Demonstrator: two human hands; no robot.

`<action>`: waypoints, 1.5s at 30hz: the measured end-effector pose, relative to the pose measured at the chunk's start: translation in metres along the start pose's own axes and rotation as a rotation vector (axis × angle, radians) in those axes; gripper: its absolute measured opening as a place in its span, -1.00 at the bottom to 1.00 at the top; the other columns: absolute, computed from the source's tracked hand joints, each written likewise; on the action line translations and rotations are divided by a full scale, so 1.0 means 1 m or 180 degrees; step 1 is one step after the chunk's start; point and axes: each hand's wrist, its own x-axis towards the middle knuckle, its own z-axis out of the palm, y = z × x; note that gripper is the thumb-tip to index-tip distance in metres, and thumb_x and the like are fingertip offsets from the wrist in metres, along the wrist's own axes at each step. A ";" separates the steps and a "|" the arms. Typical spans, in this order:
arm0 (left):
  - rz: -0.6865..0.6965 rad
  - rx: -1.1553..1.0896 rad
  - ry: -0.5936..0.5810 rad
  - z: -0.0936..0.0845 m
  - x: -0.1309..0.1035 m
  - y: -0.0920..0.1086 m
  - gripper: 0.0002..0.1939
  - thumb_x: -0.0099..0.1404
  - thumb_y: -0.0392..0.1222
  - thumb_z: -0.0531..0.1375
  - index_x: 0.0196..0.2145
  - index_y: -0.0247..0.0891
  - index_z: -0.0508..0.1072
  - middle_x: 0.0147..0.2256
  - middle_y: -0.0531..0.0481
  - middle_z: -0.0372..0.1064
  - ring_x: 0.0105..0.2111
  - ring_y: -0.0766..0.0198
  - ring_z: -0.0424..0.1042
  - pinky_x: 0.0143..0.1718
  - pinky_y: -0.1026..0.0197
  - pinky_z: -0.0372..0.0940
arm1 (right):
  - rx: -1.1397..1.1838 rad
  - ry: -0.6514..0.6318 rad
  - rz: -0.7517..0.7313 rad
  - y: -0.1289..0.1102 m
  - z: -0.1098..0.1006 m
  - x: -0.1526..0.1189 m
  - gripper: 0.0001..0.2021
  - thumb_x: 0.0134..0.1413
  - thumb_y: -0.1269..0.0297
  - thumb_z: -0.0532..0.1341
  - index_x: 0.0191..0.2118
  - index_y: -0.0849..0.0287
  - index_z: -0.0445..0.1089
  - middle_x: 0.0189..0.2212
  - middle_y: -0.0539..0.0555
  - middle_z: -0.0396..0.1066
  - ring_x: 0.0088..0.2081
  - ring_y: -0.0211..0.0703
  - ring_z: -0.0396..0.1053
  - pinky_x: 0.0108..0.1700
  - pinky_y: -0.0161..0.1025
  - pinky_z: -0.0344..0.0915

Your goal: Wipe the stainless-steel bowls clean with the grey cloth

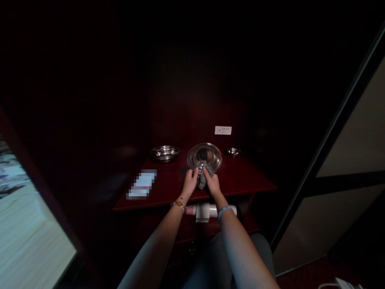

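Note:
A round stainless steel dish (192, 157) with a wide rim is tilted up toward me above the dark red desk. Its near edge is gripped by my left hand (190, 180), fingers closed and partly hidden. My right hand (211, 180) is closed on a grey cloth (201, 183), which is bunched over the near rim between both hands. Left of the dish sits a shallow pile of metal dishes (165, 153). A small metal bowl (233, 152) stands at the right.
The dark red desk (168, 190) has a blurred-out flat rectangle (142, 184) on its left side. A white socket plate (223, 130) is on the back wall. Under the desktop lies a white cylindrical object (213, 210). A framed panel (345, 140) rises at the right.

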 end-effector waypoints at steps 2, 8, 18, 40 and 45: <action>0.0008 -0.0011 -0.0002 0.000 0.000 -0.002 -0.59 0.32 0.15 0.08 -0.18 -0.27 0.44 -0.20 -0.14 0.41 -0.13 0.15 0.39 -0.02 0.12 0.24 | -0.0029 -0.0010 -0.0007 0.001 0.000 0.000 -0.48 -0.03 -0.12 0.29 -0.17 0.29 0.56 -0.31 0.12 0.59 -0.21 -0.07 0.51 -0.10 -0.25 0.37; -0.0074 -0.0052 0.0055 0.001 0.001 -0.001 -0.58 0.30 0.16 0.10 -0.21 -0.28 0.44 -0.21 -0.14 0.42 -0.15 0.16 0.39 -0.05 0.13 0.25 | -0.0139 0.0017 0.0083 0.001 -0.001 0.001 -0.47 -0.03 -0.12 0.29 -0.18 0.31 0.56 -0.32 0.14 0.59 -0.22 -0.06 0.52 -0.13 -0.25 0.37; -0.0090 -0.0121 0.0076 0.000 0.000 0.001 -0.59 0.28 0.15 0.13 -0.23 -0.28 0.46 -0.23 -0.12 0.43 -0.16 0.17 0.40 -0.05 0.14 0.25 | -0.0102 -0.0032 -0.0033 0.001 0.000 0.000 -0.48 0.00 -0.11 0.27 -0.16 0.30 0.56 -0.30 0.14 0.59 -0.21 -0.05 0.52 -0.14 -0.25 0.38; -0.0068 -0.0027 0.0027 -0.001 0.001 -0.002 -0.60 0.29 0.16 0.11 -0.24 -0.27 0.45 -0.23 -0.14 0.43 -0.18 0.15 0.40 -0.07 0.12 0.26 | -0.0148 -0.0066 -0.0030 0.001 0.000 0.000 -0.49 0.01 -0.12 0.26 -0.15 0.27 0.56 -0.27 0.13 0.59 -0.19 -0.05 0.52 -0.10 -0.24 0.38; -0.0062 -0.0029 0.0040 -0.001 0.001 -0.001 -0.60 0.30 0.15 0.11 -0.24 -0.27 0.45 -0.23 -0.14 0.43 -0.18 0.15 0.40 -0.07 0.12 0.27 | -0.0139 -0.0069 -0.0050 0.002 -0.001 0.000 -0.49 0.02 -0.12 0.26 -0.15 0.28 0.56 -0.26 0.14 0.59 -0.19 -0.05 0.52 -0.08 -0.22 0.38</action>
